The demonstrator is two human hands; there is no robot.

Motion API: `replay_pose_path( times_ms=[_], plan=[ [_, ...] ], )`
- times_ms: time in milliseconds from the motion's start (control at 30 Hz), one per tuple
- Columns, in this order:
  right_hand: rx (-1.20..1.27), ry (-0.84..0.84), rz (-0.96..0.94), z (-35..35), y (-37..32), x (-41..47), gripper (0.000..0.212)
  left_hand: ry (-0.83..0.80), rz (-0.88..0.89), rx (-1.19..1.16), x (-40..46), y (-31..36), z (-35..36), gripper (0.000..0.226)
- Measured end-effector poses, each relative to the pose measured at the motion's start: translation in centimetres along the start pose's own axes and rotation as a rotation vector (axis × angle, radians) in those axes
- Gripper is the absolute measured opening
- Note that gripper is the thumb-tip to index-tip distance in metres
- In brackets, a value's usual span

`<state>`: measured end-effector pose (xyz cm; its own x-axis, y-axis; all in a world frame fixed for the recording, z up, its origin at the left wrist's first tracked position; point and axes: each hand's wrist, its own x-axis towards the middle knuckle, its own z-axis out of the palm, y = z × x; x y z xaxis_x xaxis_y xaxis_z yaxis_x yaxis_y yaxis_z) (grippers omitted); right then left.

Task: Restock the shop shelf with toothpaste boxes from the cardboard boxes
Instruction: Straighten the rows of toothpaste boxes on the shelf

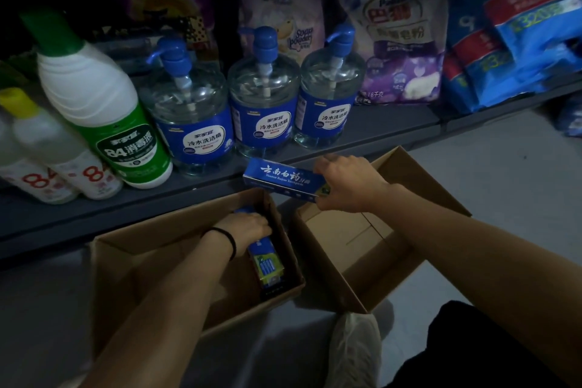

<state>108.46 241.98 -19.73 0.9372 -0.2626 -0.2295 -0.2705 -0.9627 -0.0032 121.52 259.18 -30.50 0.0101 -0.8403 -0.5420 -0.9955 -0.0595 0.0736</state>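
Green-capped disinfectant bottle (pixel 97 110), leaning; two white bottles (pixel 56 164) beside it. Three blue pump bottles (pixel 264 110) in a row. Behind: soap-powder bags (pixel 403 41); blue packs (pixel 516 41) far right.

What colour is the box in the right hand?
Blue with white lettering, head view.

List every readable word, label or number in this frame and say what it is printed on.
"云南白药" on the toothpaste box in the right hand.
"84消毒液" on the green-capped bottle.
"冷水洗洁精" on the three pump bottles.
"Soap powder" on the pale bag.
"18千克" on the purple bag.
Smaller print on all of them, and the blue packs, too blurred.
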Motion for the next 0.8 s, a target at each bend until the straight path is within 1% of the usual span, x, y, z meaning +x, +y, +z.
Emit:
replay_pose_path(
  times_ms=[167,333,500,667,800],
  plan=[
    [0.004,0.007,-0.001,-0.1,0.0,0.5,0.049,-0.02,0.04,0.041,0.0,-0.4,-0.5,0.05],
    [-0.009,0.044,-0.004,-1.0,-0.6,0.0,0.048,0.021,0.019,-0.023,-2.2,-0.6,-1.1,0.051],
    [-0.028,0.1,-0.016,-3.0,-1.9,-1.4,0.049,0.124,-0.015,-0.043,-5.9,-0.6,-3.2,0.048],
    [-0.048,0.129,-0.047,-6.2,-3.8,-3.3,0.048,0.212,-0.093,-0.028,-11.0,-0.3,-5.4,0.05],
    [-0.093,0.153,-0.087,-9.3,-5.6,-4.7,0.053,0.306,-0.163,-0.036,-16.0,-0.2,-6.9,0.048]
  ],
)
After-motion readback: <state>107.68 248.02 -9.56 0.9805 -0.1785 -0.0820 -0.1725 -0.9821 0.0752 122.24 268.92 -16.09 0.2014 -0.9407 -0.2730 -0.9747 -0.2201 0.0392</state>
